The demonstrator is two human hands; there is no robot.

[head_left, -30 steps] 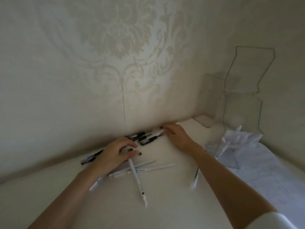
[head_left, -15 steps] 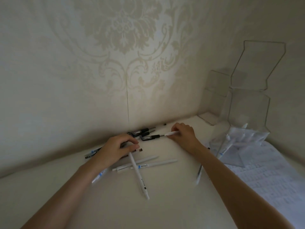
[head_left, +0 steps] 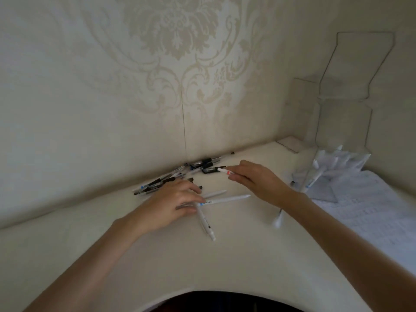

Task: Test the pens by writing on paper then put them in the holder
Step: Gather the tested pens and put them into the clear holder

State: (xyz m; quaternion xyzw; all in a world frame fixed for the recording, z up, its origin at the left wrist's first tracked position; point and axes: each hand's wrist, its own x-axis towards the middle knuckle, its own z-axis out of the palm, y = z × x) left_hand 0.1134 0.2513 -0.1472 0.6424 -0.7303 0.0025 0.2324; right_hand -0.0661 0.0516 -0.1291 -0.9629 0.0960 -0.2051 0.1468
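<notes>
1. The clear holder (head_left: pixel 344 122) stands in the corner against the patterned wall (head_left: pixel 112 86). I see mostly its thin edges (it is transparent plastic).
2. Left of the holder, my right hand (head_left: pixel 258 183) pinches a pen (head_left: pixel 222 170) by its white end with a red band.
3. Further left of the holder, my left hand (head_left: pixel 171 199) rests with relaxed fingers on crossed white pens (head_left: pixel 229 198).
4. The dark pens (head_left: pixel 175 176) lie heaped along the wall's foot, far left of the holder.
5. Printed paper (head_left: pixel 371 212) lies in front of the holder. A wide stretch of smooth pale table (head_left: pixel 157 266) shows between my arms.
</notes>
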